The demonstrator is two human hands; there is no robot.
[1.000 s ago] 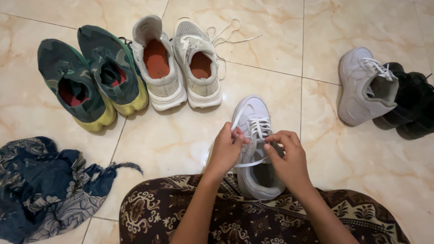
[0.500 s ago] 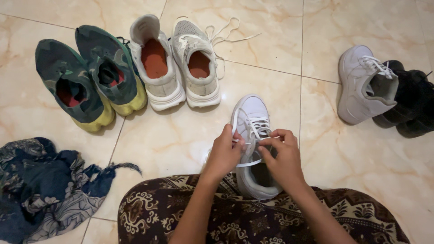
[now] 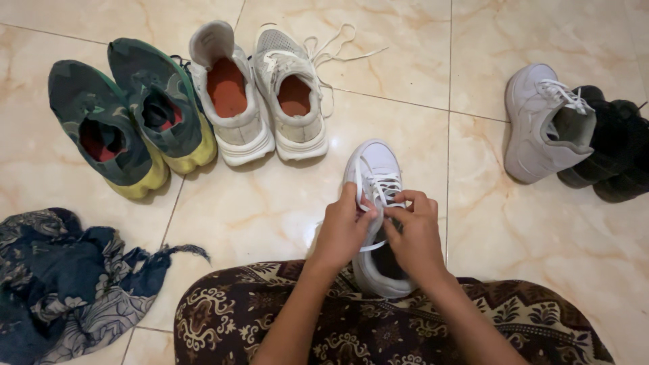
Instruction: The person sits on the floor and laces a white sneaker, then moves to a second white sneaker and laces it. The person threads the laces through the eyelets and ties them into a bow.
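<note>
- Head view, against the earlier frames: both hands have closed in over the laces and shifted a little toward the toe of the white sneaker (image 3: 376, 177), which has itself barely moved on the floor (image 3: 270, 209); the other shoes lie where they were.
- The white sneaker stands upright, toe pointing away from the person, its heel just against the patterned trousers (image 3: 351, 324), close enough for both hands to reach the lacing without stretching.
- The left hand (image 3: 343, 228) rests on the sneaker's left side, its fingers (image 3: 353, 200) pinched shut on a strand of white lace (image 3: 378, 189), seemingly to keep it taut.
- The right hand (image 3: 414, 233) sits on the sneaker's right side, fingers curled closed around another part of the lace; a loop hangs below the knuckles.
- Beyond the sneaker's toe and to the left stands a pale pair of shoes (image 3: 260, 94) with loose laces; further left of them, a green and yellow pair (image 3: 128, 115).
- Well to the right of the sneaker, a matching white shoe (image 3: 544, 122) leans on a black shoe (image 3: 615, 149).
- Left of the sneaker, near the knee, a crumpled blue cloth (image 3: 67, 277) lies on the floor.
</note>
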